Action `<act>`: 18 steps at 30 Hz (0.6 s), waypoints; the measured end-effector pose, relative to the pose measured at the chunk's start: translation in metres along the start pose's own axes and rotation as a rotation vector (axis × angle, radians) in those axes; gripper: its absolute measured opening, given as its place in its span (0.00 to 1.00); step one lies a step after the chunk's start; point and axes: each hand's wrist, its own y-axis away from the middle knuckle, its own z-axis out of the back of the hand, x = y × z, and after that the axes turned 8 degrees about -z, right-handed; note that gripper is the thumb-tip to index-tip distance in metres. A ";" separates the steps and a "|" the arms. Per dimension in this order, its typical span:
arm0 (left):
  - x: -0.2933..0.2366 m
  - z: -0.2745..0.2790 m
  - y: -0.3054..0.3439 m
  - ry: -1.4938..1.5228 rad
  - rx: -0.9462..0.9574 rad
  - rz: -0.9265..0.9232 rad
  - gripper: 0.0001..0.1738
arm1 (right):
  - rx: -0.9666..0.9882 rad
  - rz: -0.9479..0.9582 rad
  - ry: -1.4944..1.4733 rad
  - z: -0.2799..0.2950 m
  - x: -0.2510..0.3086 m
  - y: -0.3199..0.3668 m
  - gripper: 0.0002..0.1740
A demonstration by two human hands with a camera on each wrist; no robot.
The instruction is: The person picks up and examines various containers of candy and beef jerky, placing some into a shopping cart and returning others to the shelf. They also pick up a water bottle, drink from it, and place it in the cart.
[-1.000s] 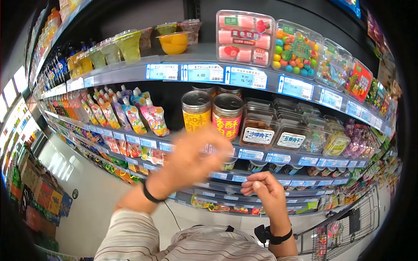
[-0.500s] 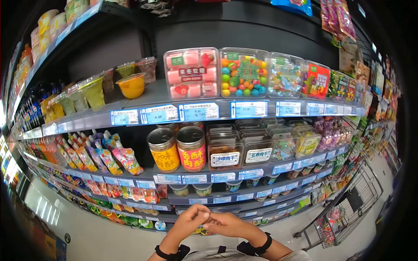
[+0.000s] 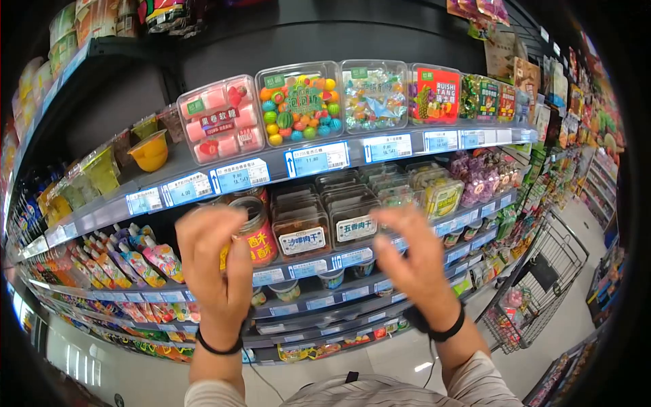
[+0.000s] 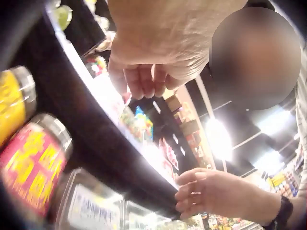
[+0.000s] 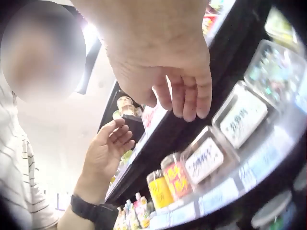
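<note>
My left hand [image 3: 215, 271] is raised before the shelf, fingers bent loosely, holding nothing. It overlaps the tall cans in the head view, partly hiding the yellow-labelled one beside a pink-labelled can [image 3: 260, 241]. Level with it on the right, my right hand [image 3: 415, 264] is also raised and holds nothing, its fingers slightly bent and blurred. Between the hands stand clear plastic boxes with white labels, one on the left [image 3: 300, 234] and one on the right [image 3: 354, 220]. Both wrist views show the hands apart, in front of the shelf.
Above, the upper shelf carries a box of pink rolls [image 3: 220, 121], a box of colourful candy balls [image 3: 302, 102] and a red-labelled box [image 3: 435, 95]. Spouted pouches [image 3: 163, 258] stand at lower left. A wire shopping cart [image 3: 542, 278] with packages inside is at right.
The left hand moved down, the two hands came together low, then they parted and rose before the shelf. The view has shifted rightward along the shelves.
</note>
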 end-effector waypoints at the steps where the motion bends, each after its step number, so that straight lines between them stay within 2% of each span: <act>1: 0.004 -0.005 -0.014 -0.105 0.019 -0.062 0.18 | -0.082 0.096 0.080 0.011 0.004 -0.021 0.18; 4: 0.021 -0.028 -0.040 -0.275 0.024 -0.167 0.23 | -0.167 0.241 0.171 0.018 0.001 -0.061 0.21; 9: 0.044 -0.054 -0.045 -0.364 0.089 -0.183 0.22 | -0.153 0.282 0.302 0.001 -0.028 -0.091 0.22; 18: 0.049 -0.058 -0.047 -0.448 0.215 -0.136 0.22 | -0.134 0.335 0.415 -0.018 -0.038 -0.106 0.24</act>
